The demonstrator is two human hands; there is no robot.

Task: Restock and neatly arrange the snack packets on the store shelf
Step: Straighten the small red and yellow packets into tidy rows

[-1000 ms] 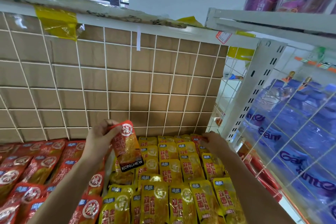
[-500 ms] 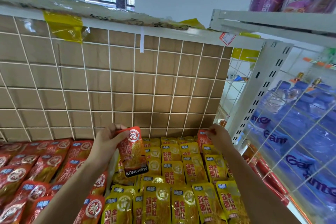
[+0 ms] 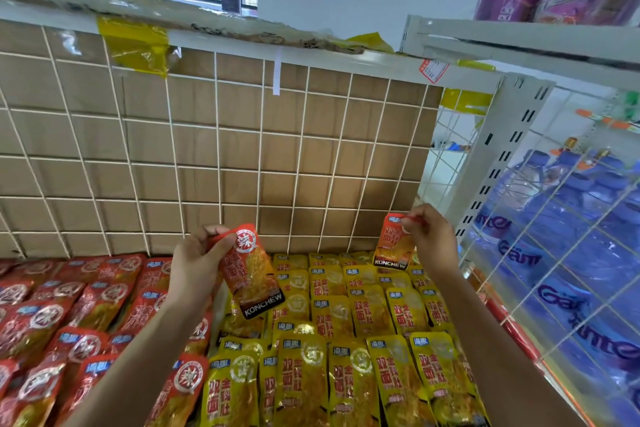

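Fingers of the left hand curl tight around the top of one red snack packet. It hangs tilted in the air over the middle of the shelf, just where the red packets meet the yellow packets. The right hand pinches the top corner of a second red packet (it looks smaller, being farther back) near the back right corner, above the yellow ones. Yellow packets lie flat in neat rows on the right half. Red packets fill the left half, up to the left edge. Big blue water bottles sit behind white wire past the right edge.
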